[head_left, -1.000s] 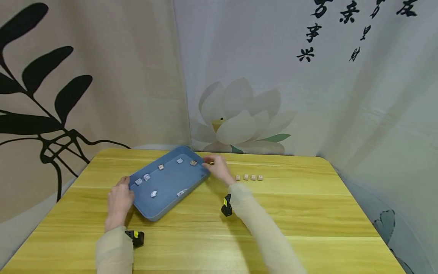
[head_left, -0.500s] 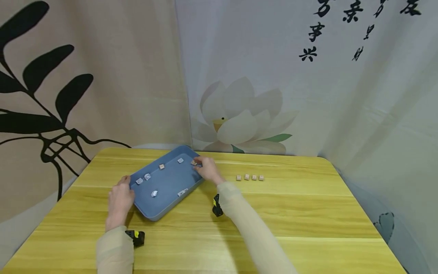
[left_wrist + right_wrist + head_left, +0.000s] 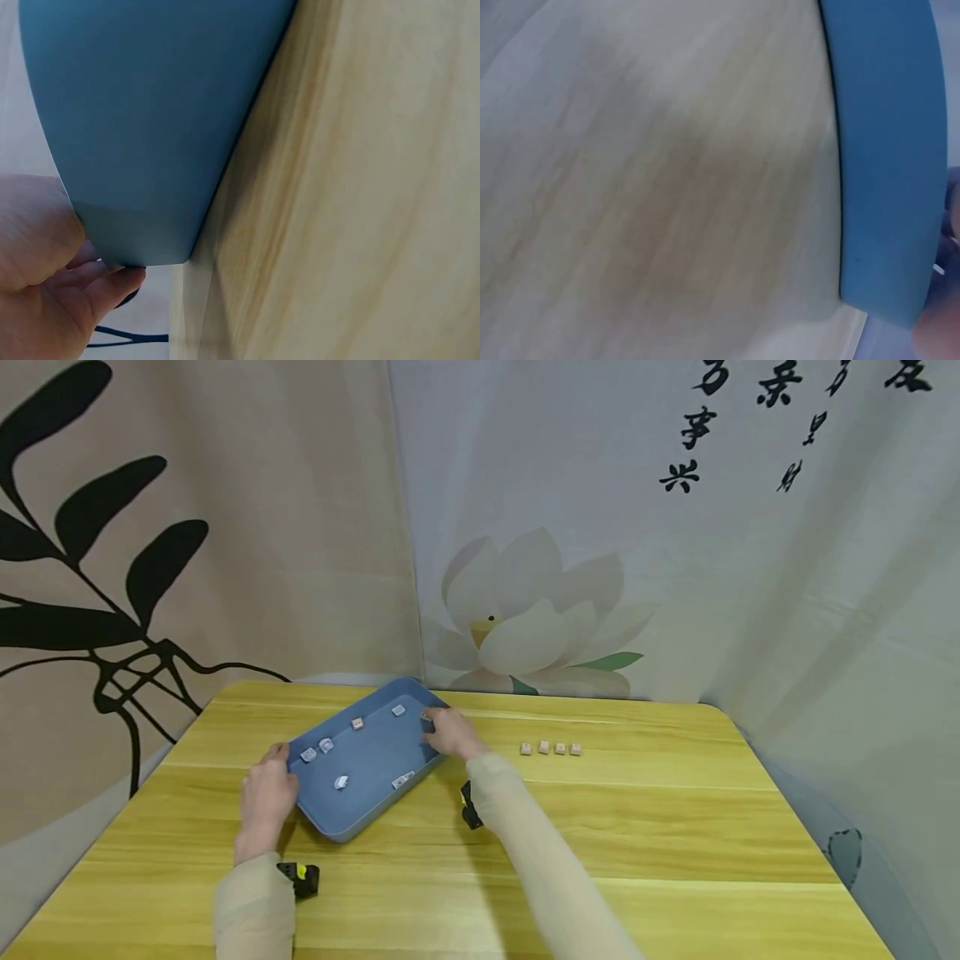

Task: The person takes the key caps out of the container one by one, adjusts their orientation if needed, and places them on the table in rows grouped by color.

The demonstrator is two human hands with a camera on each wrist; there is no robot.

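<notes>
A blue rectangular tray [image 3: 360, 814] stands at an angle on the table. My left hand [image 3: 266, 797] grips its left end; in the left wrist view, thumb and fingers [image 3: 116, 289] close around the tray's corner. My right hand [image 3: 453, 732] reaches over the right end, fingers inside, pinching a small white cube mostly hidden by them. In the right wrist view, only part of the fingers [image 3: 939, 334] shows past the tray wall. Other small white cubes with printed marks lie scattered in the tray, such as a cube [image 3: 357, 723] near the back wall and another cube [image 3: 341, 782] nearer the front.
To the right of the tray, several small cubes [image 3: 543, 747] stand in a spaced row on the wooden table [image 3: 675, 827]. Behind the table hangs a printed curtain [image 3: 555, 568]. A black device is strapped at each wrist.
My right hand has moved left from the tray's right rim into the tray, its fingers now covering the cube at that end. My left hand keeps its hold on the tray.
</notes>
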